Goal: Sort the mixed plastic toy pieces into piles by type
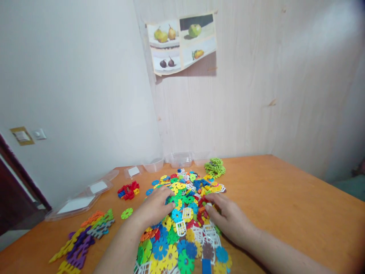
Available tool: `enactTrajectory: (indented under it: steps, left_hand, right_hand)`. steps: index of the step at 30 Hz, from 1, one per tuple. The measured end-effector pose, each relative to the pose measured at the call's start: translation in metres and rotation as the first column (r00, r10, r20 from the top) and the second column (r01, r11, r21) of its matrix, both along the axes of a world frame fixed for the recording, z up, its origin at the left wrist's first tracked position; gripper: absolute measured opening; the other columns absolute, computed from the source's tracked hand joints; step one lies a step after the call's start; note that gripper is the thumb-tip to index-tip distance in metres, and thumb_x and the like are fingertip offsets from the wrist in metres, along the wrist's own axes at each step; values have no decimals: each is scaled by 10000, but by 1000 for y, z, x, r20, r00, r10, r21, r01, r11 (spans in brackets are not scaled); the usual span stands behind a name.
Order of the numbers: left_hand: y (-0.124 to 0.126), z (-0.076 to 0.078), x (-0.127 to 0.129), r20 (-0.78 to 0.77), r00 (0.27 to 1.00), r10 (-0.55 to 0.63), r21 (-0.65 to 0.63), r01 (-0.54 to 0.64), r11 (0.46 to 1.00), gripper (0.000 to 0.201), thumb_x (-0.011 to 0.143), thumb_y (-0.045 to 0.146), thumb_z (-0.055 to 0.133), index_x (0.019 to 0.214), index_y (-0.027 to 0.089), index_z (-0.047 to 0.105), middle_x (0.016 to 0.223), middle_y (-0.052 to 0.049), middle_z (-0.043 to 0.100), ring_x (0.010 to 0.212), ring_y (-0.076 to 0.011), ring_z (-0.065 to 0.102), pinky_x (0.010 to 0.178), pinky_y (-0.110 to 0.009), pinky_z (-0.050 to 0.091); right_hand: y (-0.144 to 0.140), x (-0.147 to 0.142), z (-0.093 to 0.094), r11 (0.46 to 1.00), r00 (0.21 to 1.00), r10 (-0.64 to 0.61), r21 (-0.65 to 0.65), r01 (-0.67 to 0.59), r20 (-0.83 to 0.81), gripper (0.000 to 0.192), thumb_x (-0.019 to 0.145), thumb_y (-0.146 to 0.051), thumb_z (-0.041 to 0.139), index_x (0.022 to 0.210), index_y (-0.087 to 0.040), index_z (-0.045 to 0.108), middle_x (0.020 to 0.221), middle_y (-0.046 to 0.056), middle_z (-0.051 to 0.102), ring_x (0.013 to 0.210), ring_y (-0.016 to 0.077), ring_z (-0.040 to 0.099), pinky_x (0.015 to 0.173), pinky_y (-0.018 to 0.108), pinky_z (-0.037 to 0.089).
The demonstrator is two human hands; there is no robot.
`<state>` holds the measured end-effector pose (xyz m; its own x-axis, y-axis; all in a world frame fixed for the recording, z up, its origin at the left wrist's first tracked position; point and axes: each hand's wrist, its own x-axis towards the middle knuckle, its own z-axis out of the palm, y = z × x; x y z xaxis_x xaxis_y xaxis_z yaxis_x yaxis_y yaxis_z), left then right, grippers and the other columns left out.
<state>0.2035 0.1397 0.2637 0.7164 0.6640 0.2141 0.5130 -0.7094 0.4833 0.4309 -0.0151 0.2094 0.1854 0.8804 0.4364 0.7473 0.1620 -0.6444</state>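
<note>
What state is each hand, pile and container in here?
left hand: palm down, resting on the mixed pile
right hand: palm down, fingers in the mixed pile
mixed pile of plastic discs: loose, spread out
green disc stack: grouped apart
red pieces: small separate cluster
clear plastic tubs: upright, open
clear lids: lying flat, off

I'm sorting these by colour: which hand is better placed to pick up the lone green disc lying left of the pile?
Left, probably. The left hand rests on the pile's left edge, close to the green disc on the bare table. The right hand lies on the far side and would have to cross over.
</note>
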Motion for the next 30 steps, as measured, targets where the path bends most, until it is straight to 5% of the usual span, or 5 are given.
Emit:
enactTrajectory:
  steps: [7, 12, 19, 25, 30]
  left_hand:
    - [-2, 6, 5, -7, 999, 34, 42, -33, 999, 77, 739, 280, 631, 792, 227, 644, 889, -38, 649, 893, -236, 554, 770, -305, 399]
    - [-7, 8, 10, -23, 1000, -2, -139, -1, 990, 141, 817, 333, 539, 799, 214, 613, 793, -8, 619, 750, -178, 536, 659, -264, 388]
    - [-10, 3, 11, -73, 997, -38, -19, 37, 999, 317, 792, 332, 596, 1085, 221, 645, 1125, -64, 620, 1022, -228, 562, 886, -333, 421]
    - [-6, -1, 13, -103, 994, -40, -65, 33, 997, 114, 796, 247, 513, 825, 199, 613, 839, -16, 615, 795, -176, 564, 673, -267, 397]
    - [-5, -1, 11, -74, 997, -19, -128, 9, 992, 98, 809, 281, 512, 817, 202, 570, 749, 12, 590, 699, -152, 534, 592, -244, 350]
  right_hand:
    - [-4, -12, 2, 992, 992, 128, -2, -128, 7, 335, 915, -325, 549, 1217, -218, 647, 1334, 107, 593, 1251, 254, 529, 1067, 402, 429]
    - [-2, -10, -1, 993, 993, 117, 16, -117, -2, 314, 917, -289, 538, 1200, -214, 652, 1280, 101, 621, 1199, 241, 562, 1039, 398, 453]
    - [-1, -11, -3, 993, 994, 107, 54, -106, -10, 324, 903, -230, 540, 1215, -210, 624, 1223, 104, 636, 1136, 234, 585, 994, 399, 473]
    - [-2, -10, -4, 994, 995, 100, 49, -101, 19, 308, 908, -253, 543, 1202, -220, 631, 1201, 99, 640, 1114, 238, 591, 973, 397, 478]
    - [-4, -12, 2, 994, 994, 76, 66, -81, 74, 303, 898, -237, 560, 1187, -212, 646, 1210, 105, 638, 1133, 241, 576, 985, 401, 469]
